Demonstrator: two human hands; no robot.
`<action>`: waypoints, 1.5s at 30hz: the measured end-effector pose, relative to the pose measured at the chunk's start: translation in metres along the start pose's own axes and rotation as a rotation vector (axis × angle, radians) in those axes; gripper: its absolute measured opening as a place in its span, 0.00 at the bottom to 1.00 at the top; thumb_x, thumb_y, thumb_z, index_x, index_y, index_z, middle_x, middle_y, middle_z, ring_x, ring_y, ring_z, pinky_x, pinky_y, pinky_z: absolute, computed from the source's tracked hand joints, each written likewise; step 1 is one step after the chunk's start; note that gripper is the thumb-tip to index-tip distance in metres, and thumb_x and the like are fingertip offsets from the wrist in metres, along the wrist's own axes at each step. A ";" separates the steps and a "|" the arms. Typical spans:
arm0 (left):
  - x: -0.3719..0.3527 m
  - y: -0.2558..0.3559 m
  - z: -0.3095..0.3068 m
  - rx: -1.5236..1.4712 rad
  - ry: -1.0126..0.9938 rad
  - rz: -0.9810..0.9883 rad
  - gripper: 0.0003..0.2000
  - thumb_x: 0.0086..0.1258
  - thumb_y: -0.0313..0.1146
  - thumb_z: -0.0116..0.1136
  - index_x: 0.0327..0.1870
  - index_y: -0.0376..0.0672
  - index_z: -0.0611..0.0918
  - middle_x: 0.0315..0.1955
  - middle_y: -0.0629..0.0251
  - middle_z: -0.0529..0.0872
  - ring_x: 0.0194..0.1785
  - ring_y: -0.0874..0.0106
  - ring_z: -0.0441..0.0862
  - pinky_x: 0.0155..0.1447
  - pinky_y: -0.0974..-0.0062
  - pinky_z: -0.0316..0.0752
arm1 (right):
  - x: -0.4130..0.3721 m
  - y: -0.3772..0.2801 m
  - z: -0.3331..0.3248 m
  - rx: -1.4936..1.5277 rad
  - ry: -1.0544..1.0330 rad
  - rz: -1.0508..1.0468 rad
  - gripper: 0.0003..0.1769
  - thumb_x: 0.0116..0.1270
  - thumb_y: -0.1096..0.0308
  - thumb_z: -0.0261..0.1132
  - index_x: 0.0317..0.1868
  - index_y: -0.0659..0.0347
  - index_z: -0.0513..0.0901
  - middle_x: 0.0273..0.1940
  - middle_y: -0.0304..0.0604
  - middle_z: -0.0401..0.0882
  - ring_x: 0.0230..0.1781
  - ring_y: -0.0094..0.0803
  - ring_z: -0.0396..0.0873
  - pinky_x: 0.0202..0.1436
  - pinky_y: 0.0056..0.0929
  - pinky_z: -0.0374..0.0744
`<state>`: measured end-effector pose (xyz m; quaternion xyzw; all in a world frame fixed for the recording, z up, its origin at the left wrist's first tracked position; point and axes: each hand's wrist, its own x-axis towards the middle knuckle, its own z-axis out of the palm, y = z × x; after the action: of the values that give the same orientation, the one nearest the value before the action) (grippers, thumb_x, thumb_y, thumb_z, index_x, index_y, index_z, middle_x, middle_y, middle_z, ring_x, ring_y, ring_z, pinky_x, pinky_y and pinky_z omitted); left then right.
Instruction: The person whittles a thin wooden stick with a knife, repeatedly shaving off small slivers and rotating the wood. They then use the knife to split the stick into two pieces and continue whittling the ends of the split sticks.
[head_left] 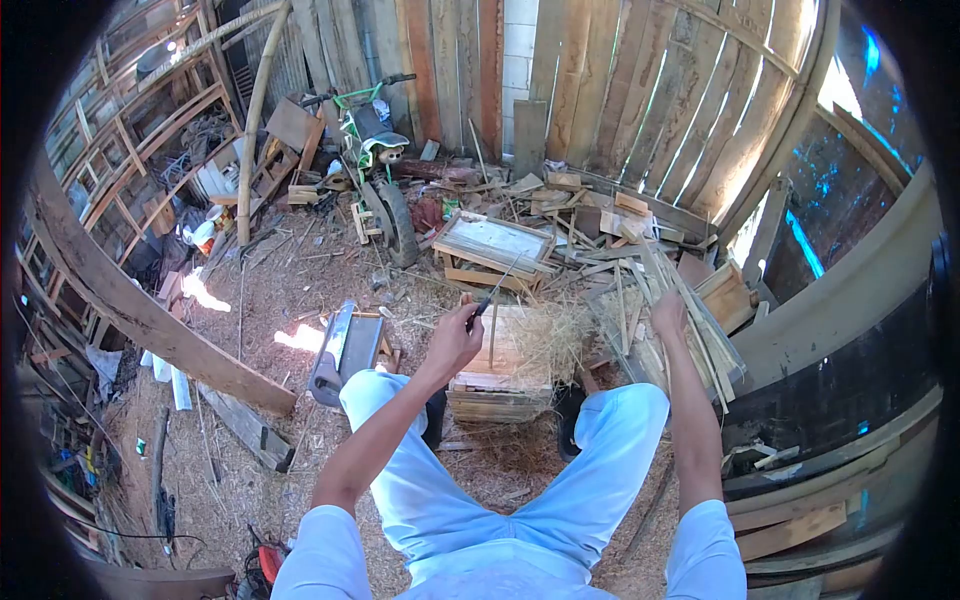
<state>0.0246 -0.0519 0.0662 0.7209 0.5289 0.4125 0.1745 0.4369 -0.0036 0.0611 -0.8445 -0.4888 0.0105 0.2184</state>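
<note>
My left hand (460,335) is raised over the left part of a wooden block (500,400), its fingers closed round the dark handle of a thin tool (483,306) that points up and to the right. On the block's top lie a thin wooden stick (492,338) and a heap of pale shavings (552,342). My right hand (668,314) is closed above a pile of long wooden strips (690,335) on the right; what it holds, if anything, is too small to tell.
A handsaw (328,365) lies by a small bench (362,345) left of my knee. Ahead are a small motorbike (375,145), a wooden frame (493,240) and scrap wood (570,210). A curved beam (150,300) crosses the left side.
</note>
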 end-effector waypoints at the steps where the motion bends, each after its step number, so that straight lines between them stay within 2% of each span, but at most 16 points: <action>1: 0.000 0.001 -0.002 -0.002 -0.003 0.000 0.13 0.64 0.29 0.54 0.47 0.32 0.81 0.34 0.43 0.83 0.34 0.54 0.83 0.39 0.64 0.76 | -0.002 -0.002 -0.001 0.029 0.039 -0.029 0.22 0.63 0.67 0.53 0.56 0.69 0.68 0.39 0.69 0.80 0.43 0.62 0.79 0.47 0.54 0.76; 4: -0.001 0.004 -0.001 -0.056 -0.029 0.014 0.13 0.64 0.29 0.54 0.47 0.32 0.81 0.34 0.43 0.83 0.34 0.54 0.83 0.39 0.65 0.76 | 0.003 -0.010 -0.006 0.198 0.072 0.041 0.22 0.62 0.64 0.58 0.53 0.69 0.70 0.40 0.65 0.81 0.45 0.60 0.79 0.49 0.49 0.76; 8: -0.001 0.010 -0.006 -0.081 -0.022 0.021 0.14 0.64 0.29 0.54 0.47 0.32 0.80 0.33 0.43 0.83 0.34 0.53 0.83 0.38 0.64 0.75 | -0.003 -0.019 -0.017 0.225 0.070 0.029 0.21 0.65 0.67 0.54 0.56 0.69 0.68 0.40 0.64 0.81 0.44 0.60 0.79 0.48 0.51 0.75; 14: -0.001 0.010 -0.006 -0.038 0.014 0.021 0.13 0.64 0.29 0.52 0.46 0.32 0.80 0.33 0.44 0.82 0.35 0.50 0.81 0.39 0.60 0.75 | 0.013 -0.013 0.015 0.433 0.241 -0.272 0.22 0.69 0.65 0.51 0.59 0.70 0.66 0.40 0.62 0.80 0.44 0.58 0.79 0.48 0.50 0.74; 16: -0.003 0.005 -0.003 -0.022 0.004 0.008 0.12 0.65 0.29 0.51 0.45 0.33 0.79 0.33 0.44 0.82 0.36 0.48 0.81 0.40 0.56 0.74 | -0.014 -0.046 -0.005 0.875 -0.078 -0.109 0.20 0.70 0.63 0.51 0.57 0.67 0.68 0.40 0.60 0.80 0.43 0.57 0.79 0.46 0.49 0.74; 17: -0.002 0.001 -0.001 -0.017 0.025 0.049 0.12 0.65 0.29 0.51 0.46 0.34 0.79 0.34 0.45 0.82 0.36 0.48 0.80 0.40 0.55 0.74 | -0.024 -0.057 -0.004 0.875 -0.083 -0.110 0.20 0.70 0.63 0.51 0.57 0.67 0.68 0.40 0.60 0.80 0.43 0.57 0.79 0.46 0.49 0.74; 19: -0.003 -0.001 -0.001 -0.008 0.048 0.086 0.12 0.66 0.30 0.50 0.47 0.35 0.79 0.34 0.45 0.82 0.36 0.48 0.80 0.41 0.54 0.74 | -0.048 -0.080 0.000 0.701 0.039 -0.407 0.18 0.72 0.62 0.49 0.57 0.63 0.68 0.35 0.58 0.80 0.39 0.58 0.79 0.42 0.50 0.74; 21: -0.003 0.002 -0.002 0.048 0.013 0.040 0.12 0.66 0.30 0.50 0.46 0.36 0.78 0.35 0.46 0.82 0.36 0.47 0.80 0.40 0.54 0.74 | -0.086 -0.110 -0.024 0.610 -0.115 -0.436 0.17 0.73 0.62 0.49 0.58 0.59 0.68 0.34 0.60 0.79 0.38 0.60 0.79 0.40 0.50 0.75; 25: -0.002 0.005 -0.007 0.108 -0.008 0.032 0.10 0.67 0.30 0.49 0.45 0.36 0.78 0.34 0.47 0.81 0.36 0.47 0.80 0.40 0.53 0.74 | -0.142 -0.151 -0.042 0.667 -0.114 -0.569 0.16 0.73 0.63 0.49 0.57 0.60 0.68 0.32 0.63 0.79 0.37 0.62 0.78 0.39 0.53 0.74; 27: -0.002 0.004 -0.009 0.116 -0.010 0.080 0.09 0.68 0.30 0.48 0.44 0.37 0.77 0.33 0.48 0.81 0.36 0.47 0.80 0.38 0.52 0.74 | -0.159 -0.158 -0.046 0.523 -0.212 -0.588 0.15 0.72 0.63 0.49 0.55 0.59 0.69 0.31 0.63 0.79 0.34 0.64 0.77 0.36 0.58 0.72; 28: -0.003 0.004 -0.009 0.116 -0.012 0.079 0.09 0.68 0.30 0.48 0.44 0.37 0.77 0.33 0.48 0.81 0.36 0.47 0.80 0.38 0.52 0.74 | -0.157 -0.151 -0.021 0.535 -0.171 -0.662 0.14 0.72 0.63 0.49 0.54 0.58 0.69 0.28 0.63 0.78 0.30 0.64 0.77 0.34 0.60 0.71; 32: -0.001 0.006 -0.016 0.175 -0.055 0.087 0.07 0.70 0.30 0.47 0.43 0.38 0.74 0.32 0.49 0.80 0.35 0.47 0.80 0.37 0.51 0.74 | -0.157 -0.150 -0.010 0.254 -0.325 -0.687 0.12 0.72 0.63 0.48 0.51 0.59 0.69 0.28 0.63 0.78 0.30 0.64 0.77 0.33 0.59 0.71; 38: 0.000 0.004 -0.019 0.246 -0.096 0.110 0.06 0.71 0.30 0.45 0.43 0.39 0.71 0.32 0.49 0.80 0.34 0.47 0.80 0.35 0.50 0.73 | -0.166 -0.165 -0.037 0.675 -0.097 -0.604 0.10 0.73 0.64 0.48 0.44 0.61 0.69 0.25 0.63 0.77 0.28 0.63 0.77 0.32 0.59 0.71; 40: 0.000 0.007 -0.019 0.270 -0.117 0.101 0.06 0.71 0.30 0.45 0.43 0.39 0.71 0.32 0.49 0.80 0.34 0.47 0.80 0.34 0.50 0.74 | -0.159 -0.156 -0.014 0.174 -0.286 -0.698 0.11 0.73 0.63 0.48 0.45 0.62 0.70 0.24 0.62 0.77 0.28 0.62 0.77 0.31 0.57 0.71; 41: 0.000 0.009 -0.019 0.289 -0.132 0.100 0.05 0.71 0.29 0.45 0.43 0.40 0.71 0.32 0.49 0.80 0.34 0.47 0.80 0.34 0.50 0.74 | -0.161 -0.158 -0.019 0.176 -0.284 -0.698 0.11 0.73 0.63 0.48 0.45 0.62 0.70 0.24 0.62 0.77 0.28 0.62 0.77 0.31 0.57 0.71; 45: 0.000 0.011 -0.020 0.326 -0.135 0.113 0.05 0.70 0.28 0.45 0.42 0.40 0.70 0.33 0.51 0.81 0.34 0.48 0.81 0.33 0.51 0.74 | -0.167 -0.178 -0.065 0.605 -0.127 -0.629 0.11 0.73 0.63 0.48 0.46 0.62 0.70 0.24 0.61 0.77 0.28 0.62 0.77 0.30 0.56 0.72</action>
<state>0.0156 -0.0599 0.0856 0.7942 0.5343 0.2814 0.0669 0.2182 -0.0897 0.1550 -0.5506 -0.7094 0.1381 0.4177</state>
